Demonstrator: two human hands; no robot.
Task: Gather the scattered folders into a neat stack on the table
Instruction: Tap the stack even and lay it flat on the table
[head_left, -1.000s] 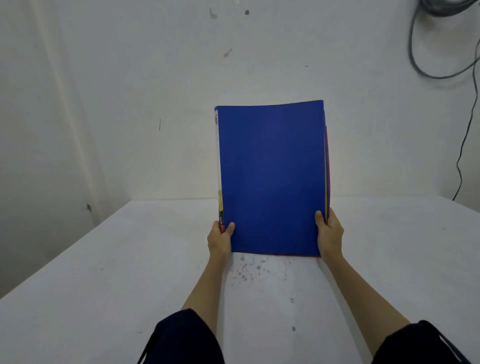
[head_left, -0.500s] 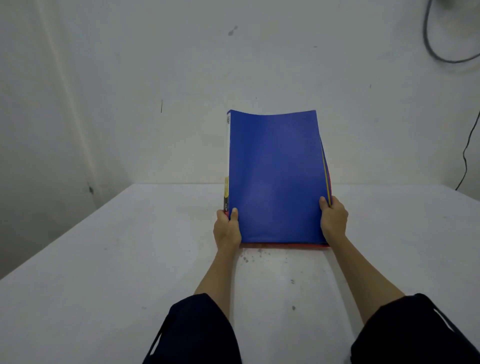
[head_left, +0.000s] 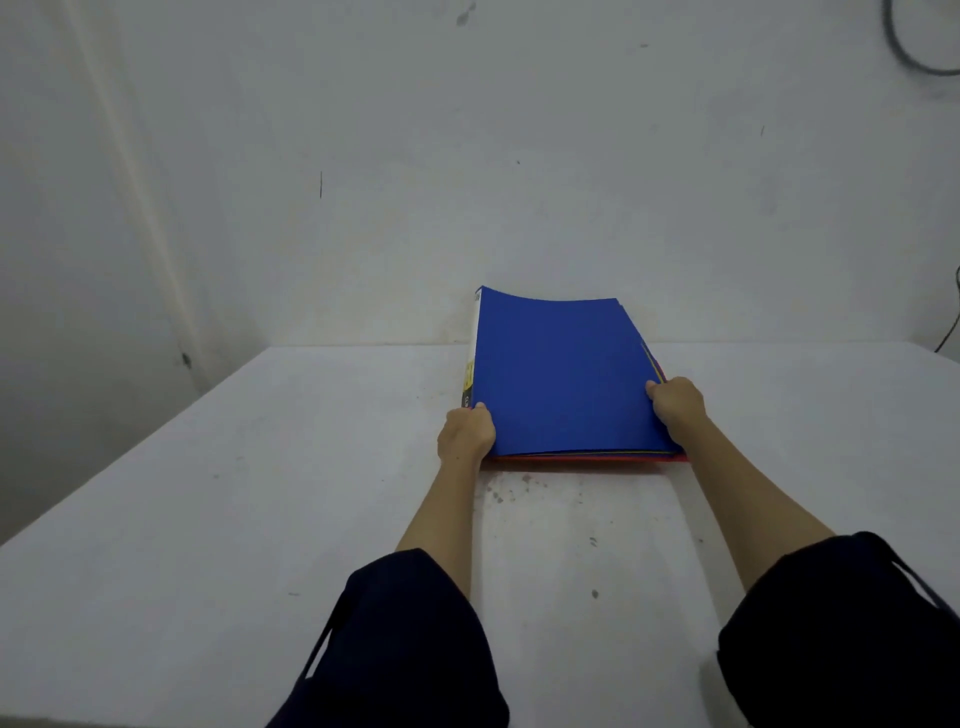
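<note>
A stack of folders (head_left: 561, 374) with a blue one on top leans back at a low angle, its near edge resting on the white table (head_left: 260, 519). Red and yellow edges of the folders underneath show along the bottom and right side. A white and yellow spine label runs down the left edge. My left hand (head_left: 465, 434) grips the stack's lower left edge. My right hand (head_left: 675, 402) grips its right edge, fingers curled over the sheets.
A plain white wall (head_left: 467, 182) rises just behind the table's far edge. A grey cable (head_left: 904, 57) hangs on the wall at the top right. Dark specks mark the table in front of the stack.
The stack stood upright a second ago; it has tipped back and down toward the table, its near edge now on the surface. Both hands kept their hold and moved forward.
</note>
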